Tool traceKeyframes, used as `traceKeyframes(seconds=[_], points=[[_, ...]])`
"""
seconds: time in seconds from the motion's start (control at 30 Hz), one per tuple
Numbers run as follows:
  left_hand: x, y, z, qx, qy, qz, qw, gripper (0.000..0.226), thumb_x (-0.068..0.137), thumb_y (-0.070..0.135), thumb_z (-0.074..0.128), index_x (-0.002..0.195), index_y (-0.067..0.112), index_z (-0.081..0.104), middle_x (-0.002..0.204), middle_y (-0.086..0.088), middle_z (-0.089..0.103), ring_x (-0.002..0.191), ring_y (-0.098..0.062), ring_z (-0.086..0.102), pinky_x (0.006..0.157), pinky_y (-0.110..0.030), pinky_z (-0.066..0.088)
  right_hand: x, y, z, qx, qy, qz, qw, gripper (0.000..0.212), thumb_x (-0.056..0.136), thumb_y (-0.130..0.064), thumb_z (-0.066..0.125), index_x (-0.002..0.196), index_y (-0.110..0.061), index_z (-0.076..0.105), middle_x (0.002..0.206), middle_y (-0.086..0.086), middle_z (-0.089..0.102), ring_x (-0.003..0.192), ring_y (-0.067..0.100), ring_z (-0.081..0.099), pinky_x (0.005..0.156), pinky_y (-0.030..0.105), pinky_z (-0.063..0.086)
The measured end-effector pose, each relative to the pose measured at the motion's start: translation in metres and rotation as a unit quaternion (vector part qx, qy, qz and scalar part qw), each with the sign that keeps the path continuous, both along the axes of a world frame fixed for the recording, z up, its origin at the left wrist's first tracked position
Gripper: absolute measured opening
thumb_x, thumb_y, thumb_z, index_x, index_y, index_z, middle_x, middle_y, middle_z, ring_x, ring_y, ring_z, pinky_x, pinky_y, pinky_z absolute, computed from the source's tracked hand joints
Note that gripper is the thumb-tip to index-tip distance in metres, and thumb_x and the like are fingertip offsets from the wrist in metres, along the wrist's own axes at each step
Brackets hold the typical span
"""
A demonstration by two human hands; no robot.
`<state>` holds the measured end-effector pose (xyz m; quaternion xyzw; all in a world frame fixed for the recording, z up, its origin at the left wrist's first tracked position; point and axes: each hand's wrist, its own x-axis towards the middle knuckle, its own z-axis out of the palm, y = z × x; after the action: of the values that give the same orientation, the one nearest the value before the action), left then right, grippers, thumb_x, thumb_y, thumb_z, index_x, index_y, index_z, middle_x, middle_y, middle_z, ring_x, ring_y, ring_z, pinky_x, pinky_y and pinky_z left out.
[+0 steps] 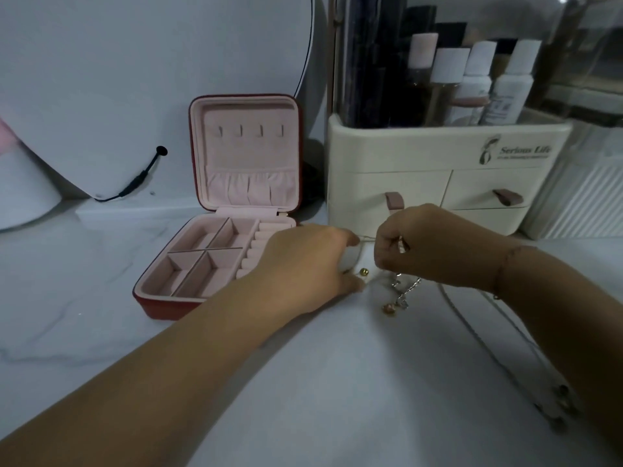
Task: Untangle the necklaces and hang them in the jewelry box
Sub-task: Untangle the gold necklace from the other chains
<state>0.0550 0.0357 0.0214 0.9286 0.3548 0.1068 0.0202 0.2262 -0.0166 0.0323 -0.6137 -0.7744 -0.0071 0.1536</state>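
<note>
A red jewelry box [158, 306] with pink lining stands open on the white counter, its lid upright and showing several hooks [250, 130] with nothing on them. Just right of the box, my left hand [308, 264] and my right hand [414, 246] pinch a thin gold chain [366, 238] stretched between them. Below my right hand hangs a tangle of necklaces [403, 293], silver chain and a gold pendant [388, 309] touching the counter. A small gold bead [364, 272] hangs by my left fingers.
A cream cosmetic organizer [438, 170] with drawers and bottles stands right behind my hands. A round mirror [135, 79] with a black cable leans at the back left. Another chain [499, 332] trails along the counter under my right forearm.
</note>
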Motion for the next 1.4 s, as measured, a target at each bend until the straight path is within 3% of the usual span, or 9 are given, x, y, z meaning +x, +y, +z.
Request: traceKeyframes(seconds=[0.17, 0.3, 0.4, 0.63, 0.77, 0.87, 1.03, 1.13, 1.4], points=[[0.009, 0.001, -0.004, -0.052, 0.000, 0.001, 0.999, 0.056, 0.078, 0.063, 0.062, 0.126, 0.036, 0.057, 0.096, 0.004, 0.062, 0.103, -0.018, 0.056, 0.067, -0.028, 0.035, -0.001, 0.004, -0.002, -0.047, 0.011, -0.025, 0.998, 0.008, 0.081, -0.012, 0.071, 0.084, -0.018, 0.067, 0.062, -0.017, 0.043, 0.063, -0.003, 0.042, 0.061, 0.010, 0.033], [0.013, 0.001, -0.005, -0.040, -0.013, -0.002, 0.999, 0.037, 0.081, 0.057, 0.063, 0.113, 0.037, 0.066, 0.081, 0.007, 0.055, 0.093, -0.017, 0.058, 0.064, -0.027, 0.035, -0.003, 0.005, -0.003, -0.087, 0.026, -0.040, 0.995, 0.022, 0.080, -0.014, 0.070, 0.070, -0.029, 0.059, 0.061, -0.016, 0.045, 0.061, -0.002, 0.044, 0.069, 0.027, 0.043], [0.013, 0.002, -0.007, -0.048, -0.037, 0.006, 0.998, 0.028, 0.080, 0.053, 0.067, 0.101, 0.035, 0.070, 0.083, 0.010, 0.060, 0.081, -0.012, 0.055, 0.065, -0.026, 0.039, -0.002, 0.005, -0.002, -0.102, 0.039, -0.046, 0.993, 0.030, 0.079, -0.013, 0.070, 0.064, -0.034, 0.054, 0.063, -0.017, 0.049, 0.063, -0.001, 0.048, 0.073, 0.029, 0.048], [0.008, 0.005, -0.009, -0.106, -0.077, 0.002, 0.991, 0.026, 0.072, 0.043, 0.079, 0.088, 0.024, 0.070, 0.080, 0.011, 0.063, 0.076, -0.010, 0.057, 0.070, -0.028, 0.048, 0.001, 0.004, -0.001, -0.122, 0.066, -0.033, 0.990, 0.004, 0.080, -0.010, 0.070, 0.080, -0.014, 0.069, 0.063, -0.016, 0.055, 0.064, -0.019, 0.048, 0.059, 0.005, 0.037], [0.008, 0.004, -0.007, -0.111, -0.076, 0.000, 0.991, 0.011, 0.077, 0.034, 0.077, 0.082, 0.025, 0.073, 0.072, 0.014, 0.060, 0.073, -0.008, 0.057, 0.072, -0.029, 0.048, 0.002, 0.005, 0.000, -0.134, 0.085, -0.038, 0.987, 0.011, 0.080, -0.013, 0.072, 0.075, -0.021, 0.066, 0.067, -0.016, 0.057, 0.064, -0.018, 0.048, 0.058, 0.003, 0.036], [0.008, 0.003, -0.007, -0.108, -0.078, -0.004, 0.991, 0.007, 0.080, 0.031, 0.075, 0.084, 0.025, 0.074, 0.074, 0.013, 0.063, 0.073, -0.008, 0.058, 0.075, -0.031, 0.050, 0.002, 0.004, 0.001, -0.139, 0.096, -0.044, 0.985, 0.011, 0.080, -0.014, 0.073, 0.075, -0.021, 0.066, 0.067, -0.014, 0.058, 0.062, -0.015, 0.050, 0.057, 0.003, 0.036], [0.009, 0.002, -0.009, -0.065, -0.047, -0.039, 0.996, 0.035, 0.082, 0.039, 0.071, 0.114, 0.026, 0.065, 0.093, 0.010, 0.056, 0.086, -0.009, 0.051, 0.076, -0.028, 0.043, 0.002, 0.004, 0.002, -0.146, 0.097, -0.046, 0.983, 0.010, 0.080, -0.010, 0.070, 0.078, -0.020, 0.067, 0.069, -0.013, 0.058, 0.059, -0.013, 0.050, 0.055, 0.003, 0.036], [0.011, 0.000, -0.010, -0.029, -0.035, -0.058, 0.997, 0.032, 0.081, 0.044, 0.070, 0.109, 0.028, 0.069, 0.103, 0.008, 0.061, 0.097, -0.013, 0.051, 0.079, -0.030, 0.040, 0.004, 0.003, 0.003, -0.153, 0.100, -0.049, 0.982, 0.014, 0.080, -0.007, 0.069, 0.077, -0.021, 0.065, 0.070, -0.011, 0.059, 0.059, -0.014, 0.049, 0.054, 0.003, 0.036], [0.013, -0.010, -0.010, -0.081, -0.074, -0.036, 0.993, 0.011, 0.084, 0.032, 0.070, 0.093, 0.027, 0.074, 0.091, 0.007, 0.071, 0.081, -0.009, 0.059, 0.077, -0.028, 0.046, 0.005, 0.005, 0.003, -0.156, 0.112, -0.049, 0.980, 0.017, 0.081, -0.007, 0.066, 0.078, -0.024, 0.063, 0.075, -0.006, 0.066, 0.058, -0.010, 0.051, 0.055, 0.006, 0.039]])
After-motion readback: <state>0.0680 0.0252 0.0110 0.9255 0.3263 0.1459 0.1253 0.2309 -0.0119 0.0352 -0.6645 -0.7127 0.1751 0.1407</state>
